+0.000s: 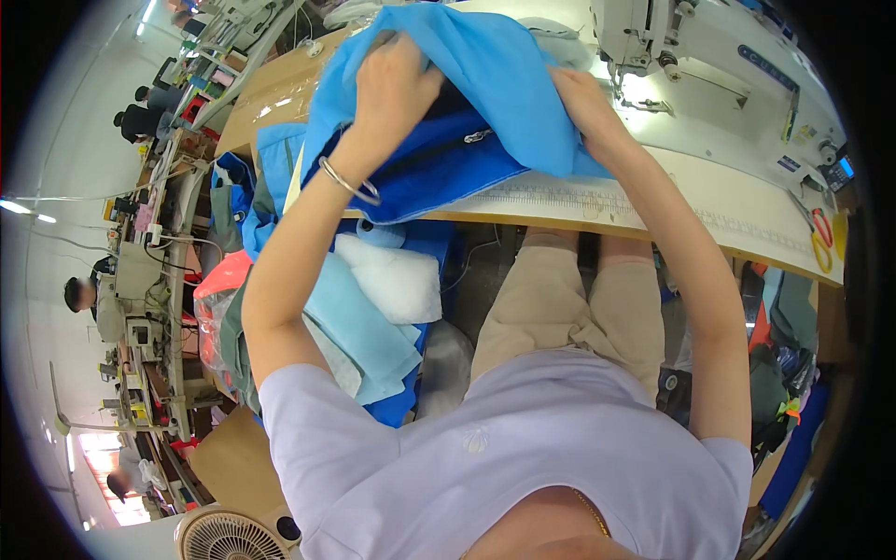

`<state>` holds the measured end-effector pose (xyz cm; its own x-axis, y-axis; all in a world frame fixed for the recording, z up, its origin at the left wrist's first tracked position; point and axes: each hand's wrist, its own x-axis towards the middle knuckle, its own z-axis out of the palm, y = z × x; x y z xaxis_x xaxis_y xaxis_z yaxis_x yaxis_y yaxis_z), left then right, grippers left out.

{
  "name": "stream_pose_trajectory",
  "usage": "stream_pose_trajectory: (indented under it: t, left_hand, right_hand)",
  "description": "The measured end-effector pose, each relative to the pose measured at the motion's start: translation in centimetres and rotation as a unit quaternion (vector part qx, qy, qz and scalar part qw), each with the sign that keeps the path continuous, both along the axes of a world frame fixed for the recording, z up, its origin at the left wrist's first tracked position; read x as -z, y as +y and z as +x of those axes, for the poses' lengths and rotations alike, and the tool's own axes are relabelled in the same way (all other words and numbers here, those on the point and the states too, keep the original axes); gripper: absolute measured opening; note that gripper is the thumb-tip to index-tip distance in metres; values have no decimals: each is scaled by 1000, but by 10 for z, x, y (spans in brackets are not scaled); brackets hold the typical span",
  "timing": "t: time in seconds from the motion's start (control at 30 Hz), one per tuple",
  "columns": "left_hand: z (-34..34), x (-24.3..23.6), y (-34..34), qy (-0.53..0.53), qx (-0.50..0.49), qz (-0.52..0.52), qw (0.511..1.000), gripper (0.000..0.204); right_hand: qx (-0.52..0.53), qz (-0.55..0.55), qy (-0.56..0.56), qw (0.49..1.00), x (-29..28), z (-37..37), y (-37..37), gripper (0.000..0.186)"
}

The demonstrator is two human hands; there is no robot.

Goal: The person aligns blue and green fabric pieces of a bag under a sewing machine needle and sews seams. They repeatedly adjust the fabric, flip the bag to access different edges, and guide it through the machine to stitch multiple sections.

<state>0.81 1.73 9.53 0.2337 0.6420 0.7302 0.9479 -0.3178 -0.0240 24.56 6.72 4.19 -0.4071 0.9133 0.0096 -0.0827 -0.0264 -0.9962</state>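
Here, the light and dark blue cloth (439, 191) lies bunched across the table's (691, 173) left end, reaching its near edge, a zip (477, 136) showing in the fold. The left hand (397, 86) curls under the raised upper layer; the right hand (585, 105), half bent, touches the cloth's right side. Fingertips are hidden on both, so I cannot tell how closed either grip is. Scissors (822, 228) lie by the near right corner.

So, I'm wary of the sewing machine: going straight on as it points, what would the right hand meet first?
Most likely the light blue fabric: the right hand points up and leftward, apparently touching it. The sewing machine sits to the right, though depth is unclear.
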Motion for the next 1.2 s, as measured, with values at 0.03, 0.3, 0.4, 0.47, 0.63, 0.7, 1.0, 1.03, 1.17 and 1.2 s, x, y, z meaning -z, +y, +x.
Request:
stream_pose_trajectory:
  t: [0.03, 0.3, 0.4, 0.47, 0.63, 0.7, 1.0, 1.03, 1.17, 1.2]
  left_hand:
    - [-12, -3, 0, 1, 9, -38, 999, 21]
    - [-53, -134, -84, -154, 79, -76, 982, 23]
    - [-100, -187, -96, -198, 61, 97, 973, 25]
    - [-121, -190, -100, -124, -33, 119, 985, 25]
    - [-138, -167, -75, -288, -43, 56, 955, 30]
    - [-136, -185, -84, -341, -40, 59, 937, 30]
    - [-85, -160, -47, -332, 1, 5, 943, 30]
    - [-73, -158, -43, -335, 9, -7, 942, 30]
    - [-26, -155, -53, -253, 23, -116, 960, 43]
    - [-38, -148, -42, -281, -20, -55, 958, 37]
  right_hand:
    - [-1, 3, 12, 1000, -4, -2, -1, 46]
    - [105, 38, 35, 993, 9, 40, 53, 38]
    - [49, -11, 125, 991, 28, 31, 57, 54]
    - [30, -36, 139, 989, 27, 19, 50, 64]
    - [54, -59, 27, 996, 8, 40, 18, 73]
    - [61, -46, 29, 997, 16, 47, 11, 67]
    - [-268, 33, -46, 962, 58, 5, -118, 56]
    - [-245, 44, -8, 969, 66, -14, -124, 63]
    - [-271, -57, 97, 956, 40, -56, -118, 79]
    - [-266, -98, 172, 943, 40, -62, -122, 73]
